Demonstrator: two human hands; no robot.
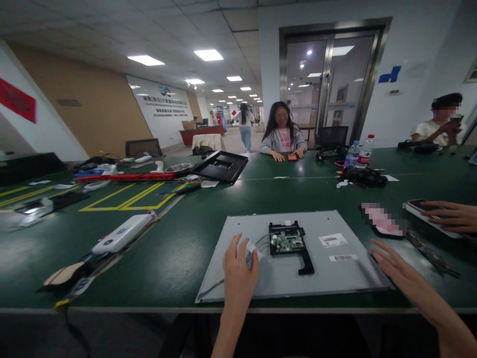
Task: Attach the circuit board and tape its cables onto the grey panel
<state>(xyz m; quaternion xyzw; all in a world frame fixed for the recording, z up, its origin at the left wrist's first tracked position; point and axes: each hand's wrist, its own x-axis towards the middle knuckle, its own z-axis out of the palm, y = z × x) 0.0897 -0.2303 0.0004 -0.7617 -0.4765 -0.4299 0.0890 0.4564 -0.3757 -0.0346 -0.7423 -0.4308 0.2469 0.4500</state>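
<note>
A flat grey display panel (pixel 238 223) lies on the table in front of me, its back facing up. On it sits a black plastic bracket (pixel 307 261) around a green circuit board (pixel 288 242), with thin cables leading off to the left. My left hand (pixel 240 266) is over the panel's left part, fingers raised and thumb apart. A white tag (pixel 255 250) shows beside that thumb; whether they touch I cannot tell. At the panel's right edge, my right hand (pixel 397 271) stretches its fingers out, holding nothing.
Another person's hand (pixel 452 216) rests on a white device (pixel 413 206) at right, near a phone (pixel 382 220). A power strip (pixel 124 233) lies left, a black frame (pixel 222 166) further back. Bottles (pixel 365 151) stand at right. A person (pixel 282 132) sits opposite.
</note>
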